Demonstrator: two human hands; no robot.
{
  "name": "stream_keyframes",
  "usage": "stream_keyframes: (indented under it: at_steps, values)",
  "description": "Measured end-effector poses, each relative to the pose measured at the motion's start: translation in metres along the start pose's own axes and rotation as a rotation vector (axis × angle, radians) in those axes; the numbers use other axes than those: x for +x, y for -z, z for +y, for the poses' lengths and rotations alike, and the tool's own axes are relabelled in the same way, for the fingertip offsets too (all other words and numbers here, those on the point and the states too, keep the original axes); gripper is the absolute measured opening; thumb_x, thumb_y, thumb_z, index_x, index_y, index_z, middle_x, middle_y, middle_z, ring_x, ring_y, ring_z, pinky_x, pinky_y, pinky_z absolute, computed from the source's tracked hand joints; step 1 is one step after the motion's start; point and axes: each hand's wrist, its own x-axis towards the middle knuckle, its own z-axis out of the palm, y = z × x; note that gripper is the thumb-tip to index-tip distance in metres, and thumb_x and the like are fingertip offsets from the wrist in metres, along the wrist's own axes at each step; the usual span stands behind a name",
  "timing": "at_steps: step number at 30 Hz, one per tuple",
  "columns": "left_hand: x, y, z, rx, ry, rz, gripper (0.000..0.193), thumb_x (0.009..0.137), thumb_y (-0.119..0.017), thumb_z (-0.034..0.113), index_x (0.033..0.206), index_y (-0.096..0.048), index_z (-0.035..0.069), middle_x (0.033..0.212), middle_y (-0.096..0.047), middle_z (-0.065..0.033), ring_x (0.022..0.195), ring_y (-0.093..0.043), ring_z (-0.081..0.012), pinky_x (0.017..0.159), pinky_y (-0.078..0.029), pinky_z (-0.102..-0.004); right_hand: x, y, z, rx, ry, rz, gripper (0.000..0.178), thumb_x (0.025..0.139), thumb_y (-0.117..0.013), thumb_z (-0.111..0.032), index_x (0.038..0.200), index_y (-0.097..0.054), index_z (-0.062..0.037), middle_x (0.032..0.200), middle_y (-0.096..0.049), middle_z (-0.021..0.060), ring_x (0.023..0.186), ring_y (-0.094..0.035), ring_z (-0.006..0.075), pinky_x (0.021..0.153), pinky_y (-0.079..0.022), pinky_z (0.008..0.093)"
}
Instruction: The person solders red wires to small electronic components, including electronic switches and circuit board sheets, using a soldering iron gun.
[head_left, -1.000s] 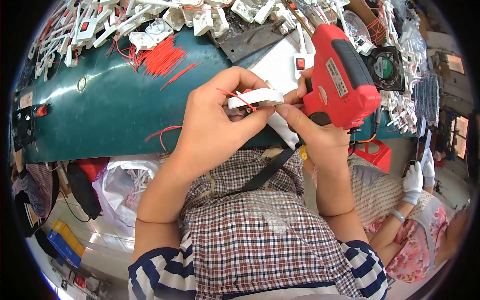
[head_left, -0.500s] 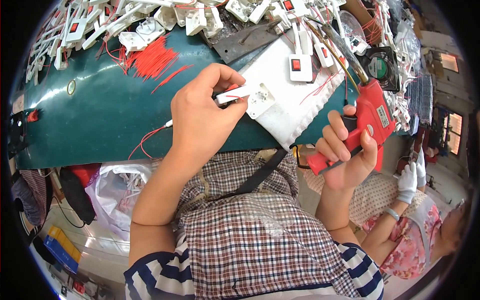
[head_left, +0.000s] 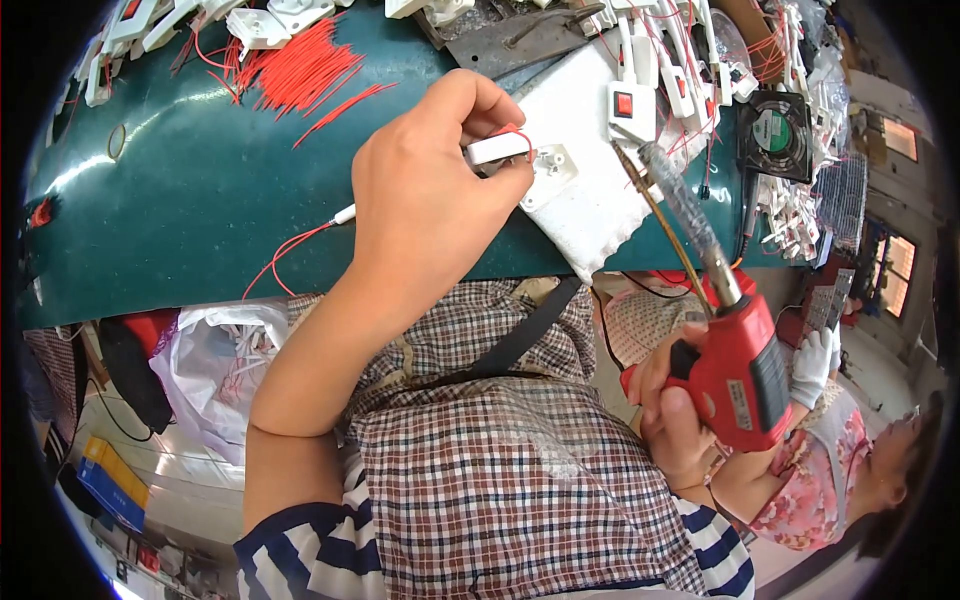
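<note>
The person's left hand (head_left: 428,185) was raised above the green table (head_left: 200,225), with its thumb and fingers pressed together on a small white piece (head_left: 497,149). A short red wire (head_left: 524,138) curved along the end of this piece, near the fingertips. Just beside it, a square white housing (head_left: 552,178) showed its open inner side over the white cloth (head_left: 600,225); whether the two parts touched, I could not tell.

The right hand (head_left: 672,415) was lower, in front of the table edge, and its fingers were closed around the handle of a red pistol-shaped tool (head_left: 745,375). The long metal nozzle (head_left: 693,222) of this tool pointed up and to the left — its end appeared just below a white switch box (head_left: 632,108) with a red rocker, which lay at the upper part of the cloth. The two hands were well apart.

To the left of the left wrist, a white cable end (head_left: 345,214) with looped red wires (head_left: 275,262) was lying on the table. Farther back there was a bundle of red wires (head_left: 305,68), and to its right a dark metal plate (head_left: 510,42). A small black fan (head_left: 773,135) stood at the right side, near more white parts (head_left: 790,215).
</note>
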Motion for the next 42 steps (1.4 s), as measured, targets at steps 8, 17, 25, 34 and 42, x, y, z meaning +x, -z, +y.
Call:
stream_keyframes:
  at_steps: [8, 17, 25, 34, 42]
  values:
    - [-0.002, -0.005, -0.003, -0.037, -0.080, 0.032, 0.021, 0.070, -0.074, 0.007, 0.087, -0.063, 0.006, 0.077, -0.069, -0.0065, 0.070, -0.068, -0.0208, 0.066, -0.052, -0.0314, -0.017, 0.008, 0.002, -0.604, -0.067, -0.061, 0.032, 0.092, -0.058, -0.010, 0.119, -0.045, 0.0003, 0.081, -0.051, 0.0074, 0.055, -0.046, 0.0107, 0.054, -0.044, 0.0285]
    - [0.000, 0.001, -0.002, -0.069, -0.030, -0.052, 0.020, 0.074, -0.074, 0.002, 0.091, -0.063, 0.002, 0.081, -0.065, -0.0006, 0.070, -0.059, -0.0076, 0.067, -0.049, -0.0231, -0.021, 0.004, 0.005, -0.634, -0.114, -0.052, 0.031, 0.092, -0.059, -0.010, 0.119, -0.047, 0.0000, 0.084, -0.052, 0.0076, 0.056, -0.047, 0.0108, 0.055, -0.043, 0.0279]
    - [-0.006, -0.003, -0.003, -0.056, -0.100, 0.075, 0.018, 0.076, -0.075, 0.002, 0.090, -0.063, 0.002, 0.079, -0.066, -0.0005, 0.069, -0.060, -0.0070, 0.063, -0.048, -0.0210, -0.016, -0.002, 0.007, -0.698, -0.054, -0.086, 0.029, 0.093, -0.057, -0.008, 0.119, -0.047, -0.0002, 0.077, -0.051, 0.0064, 0.055, -0.045, 0.0103, 0.055, -0.042, 0.0269]
    - [0.016, 0.041, 0.032, -0.900, 0.268, -0.259, 0.028, 0.092, -0.064, 0.014, 0.114, -0.060, -0.003, 0.073, -0.053, 0.0048, 0.051, -0.034, 0.0009, 0.045, -0.023, -0.0180, 0.034, -0.046, 0.005, -0.219, 0.181, 0.188, 0.052, 0.085, -0.057, 0.014, 0.129, -0.036, -0.0040, 0.094, -0.050, 0.0075, 0.072, -0.055, 0.0136, 0.065, -0.050, 0.0284]
    - [0.051, 0.038, 0.035, -1.857, -0.007, -0.539, 0.008, 0.099, -0.056, 0.014, 0.102, -0.058, 0.006, 0.088, -0.061, -0.0011, 0.050, -0.037, -0.0019, 0.043, -0.025, -0.0178, 0.069, -0.069, 0.006, -0.210, 0.352, -0.068, 0.041, 0.081, -0.075, 0.001, 0.113, -0.049, -0.0026, 0.104, -0.063, 0.0138, 0.095, -0.062, 0.0184, 0.083, -0.051, 0.0316]
